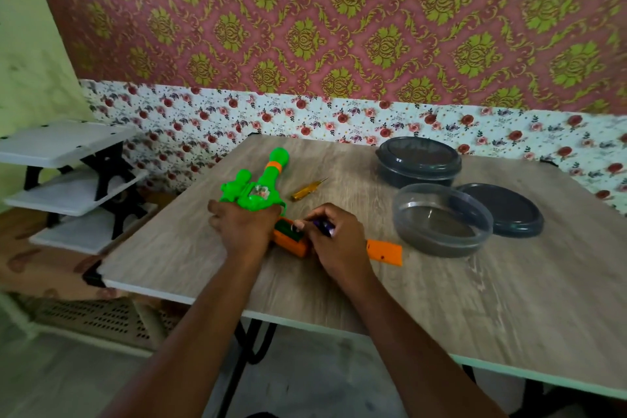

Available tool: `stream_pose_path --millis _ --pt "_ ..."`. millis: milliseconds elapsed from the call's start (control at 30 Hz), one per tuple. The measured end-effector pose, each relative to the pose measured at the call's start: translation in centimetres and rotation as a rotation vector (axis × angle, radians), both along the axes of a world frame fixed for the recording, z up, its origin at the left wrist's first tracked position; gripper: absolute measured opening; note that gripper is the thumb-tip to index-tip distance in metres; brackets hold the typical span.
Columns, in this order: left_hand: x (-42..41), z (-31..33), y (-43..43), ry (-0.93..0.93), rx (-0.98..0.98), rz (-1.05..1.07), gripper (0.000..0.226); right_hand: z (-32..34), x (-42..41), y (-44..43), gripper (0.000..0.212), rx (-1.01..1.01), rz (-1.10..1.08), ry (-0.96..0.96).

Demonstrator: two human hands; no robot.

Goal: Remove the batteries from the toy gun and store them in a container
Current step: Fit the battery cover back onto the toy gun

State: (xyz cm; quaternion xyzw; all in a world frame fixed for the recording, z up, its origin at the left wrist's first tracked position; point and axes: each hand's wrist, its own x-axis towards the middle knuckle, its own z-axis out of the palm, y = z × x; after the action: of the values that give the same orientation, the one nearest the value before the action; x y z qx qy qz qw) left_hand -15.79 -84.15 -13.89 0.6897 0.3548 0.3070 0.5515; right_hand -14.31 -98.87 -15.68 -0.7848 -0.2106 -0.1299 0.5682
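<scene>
A green toy gun (pixel 261 185) with an orange grip (pixel 291 243) lies on the wooden table (pixel 441 299), its barrel pointing away from me. My left hand (pixel 246 227) presses down on the gun's body. The battery compartment in the grip is uncovered. My right hand (pixel 334 236) is at the grip and pinches a dark purple battery (pixel 324 226) just above the compartment. The orange battery cover (pixel 385 251) lies on the table to the right of my right hand. An open grey round container (pixel 441 220) stands further right.
The container's dark lid (pixel 502 209) lies behind and to the right of it. A second, closed grey container (pixel 419 161) stands at the back. A small gold-handled screwdriver (pixel 307 190) lies right of the gun. A white shelf rack (pixel 68 180) stands left of the table.
</scene>
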Motion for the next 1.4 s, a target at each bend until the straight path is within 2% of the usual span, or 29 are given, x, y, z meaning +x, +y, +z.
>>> stream_pose_path --millis 133,200,300,400,500,600,800,1100,1267,1400 --pt "0.2 -1.0 0.3 -0.182 -0.291 -0.109 0.045 -0.1 0.0 -0.3 0.020 0.023 -0.023 -0.063" --pt "0.1 -1.1 0.6 -0.230 -0.404 -0.190 0.031 0.0 -0.1 -0.4 0.016 0.000 -0.012 -0.104" --pt "-0.3 -0.9 1.0 -0.254 -0.543 -0.351 0.031 -0.3 -0.2 -0.6 0.006 -0.021 -0.004 -0.148" --pt "-0.2 -1.3 1.3 -0.260 -0.674 -0.425 0.040 -0.1 -0.6 -0.8 0.020 -0.051 -0.046 -0.230" --pt "0.3 -1.7 1.4 -0.274 -0.757 -0.421 0.041 0.3 -1.1 -1.1 0.017 -0.066 -0.068 -0.354" --pt "0.2 -1.9 0.8 -0.305 -0.779 -0.444 0.034 0.5 -1.2 -1.4 0.009 -0.058 -0.106 -0.448" --pt "-0.4 -2.4 0.2 -0.371 -0.697 -0.482 0.015 0.3 -1.2 -1.5 0.011 -0.076 -0.126 -0.475" --pt "-1.1 -2.0 -0.1 -0.406 -0.678 -0.495 0.014 0.4 -1.6 -1.8 0.010 -0.122 -0.142 -0.510" --pt "-1.0 -1.7 -0.3 -0.406 -0.689 -0.482 0.010 1.8 -0.6 -2.2 0.010 -0.261 -0.008 -0.415" --pt "-0.8 -1.8 -0.4 -0.409 -0.673 -0.461 0.010 3.7 0.5 -2.0 0.022 -0.491 0.073 -0.374"
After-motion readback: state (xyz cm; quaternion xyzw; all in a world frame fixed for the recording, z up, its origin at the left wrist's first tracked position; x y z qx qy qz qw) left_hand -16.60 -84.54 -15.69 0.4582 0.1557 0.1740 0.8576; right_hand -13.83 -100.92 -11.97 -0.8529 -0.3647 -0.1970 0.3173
